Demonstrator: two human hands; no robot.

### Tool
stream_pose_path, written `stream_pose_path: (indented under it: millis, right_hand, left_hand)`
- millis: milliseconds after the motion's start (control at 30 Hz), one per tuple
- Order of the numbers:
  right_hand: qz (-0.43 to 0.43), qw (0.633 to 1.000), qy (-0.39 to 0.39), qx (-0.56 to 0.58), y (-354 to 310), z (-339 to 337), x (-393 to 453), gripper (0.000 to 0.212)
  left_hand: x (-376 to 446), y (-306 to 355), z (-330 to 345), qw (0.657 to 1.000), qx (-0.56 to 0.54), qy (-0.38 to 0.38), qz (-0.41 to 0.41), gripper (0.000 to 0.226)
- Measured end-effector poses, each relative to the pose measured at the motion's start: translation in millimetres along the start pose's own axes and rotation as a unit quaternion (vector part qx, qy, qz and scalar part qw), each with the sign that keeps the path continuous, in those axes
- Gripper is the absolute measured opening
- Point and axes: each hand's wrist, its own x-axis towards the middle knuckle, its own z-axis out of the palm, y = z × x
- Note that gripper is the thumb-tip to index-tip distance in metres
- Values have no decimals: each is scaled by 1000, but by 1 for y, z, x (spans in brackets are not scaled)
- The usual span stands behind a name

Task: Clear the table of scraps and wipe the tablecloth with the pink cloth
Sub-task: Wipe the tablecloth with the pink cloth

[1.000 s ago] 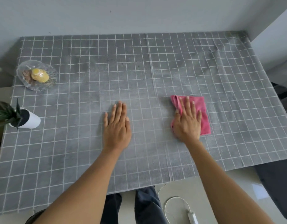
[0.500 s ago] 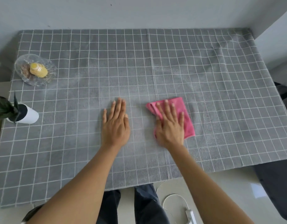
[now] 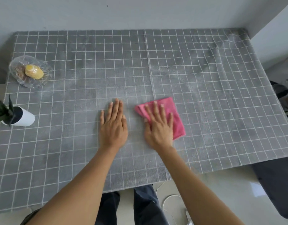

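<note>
Wiping under way, judging by the pose: right hand [image 3: 158, 127] flat on the folded pink cloth [image 3: 176, 117], fingers spread wide, gripping nothing; left hand [image 3: 113, 125] flat on the bare tablecloth [image 3: 204, 78] just beside, fingers straight and close together, likely pinning the fabric. Best done with even palm pressure and overlapping strokes, cloth kept folded; cloth near the front middle of the table. No scraps visible on the open grid; glass dish [image 3: 42, 78] holding a yellow cupcake [image 3: 34, 72] far left, potted plant [image 3: 18, 117] at the left edge, both worth skirting or lifting.
</note>
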Motion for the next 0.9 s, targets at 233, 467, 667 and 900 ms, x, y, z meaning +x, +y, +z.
stream_pose_path:
  millis: [233, 467, 667, 900]
  right_hand:
    - [-27, 999, 11, -24, 44, -10, 5, 53]
    - [159, 986, 52, -10, 81, -24, 5, 52]
    - [192, 979, 60, 25, 35, -3, -33, 54]
    - [-40, 999, -27, -9, -42, 36, -89, 55]
  left_hand:
    - [1, -2, 0, 1000, -4, -8, 8, 56]
    - [1, -4, -3, 1000, -10, -29, 6, 59]
    - [-54, -23, -14, 998, -50, -34, -1, 58]
    - [-101, -45, -14, 999, -17, -38, -21, 55]
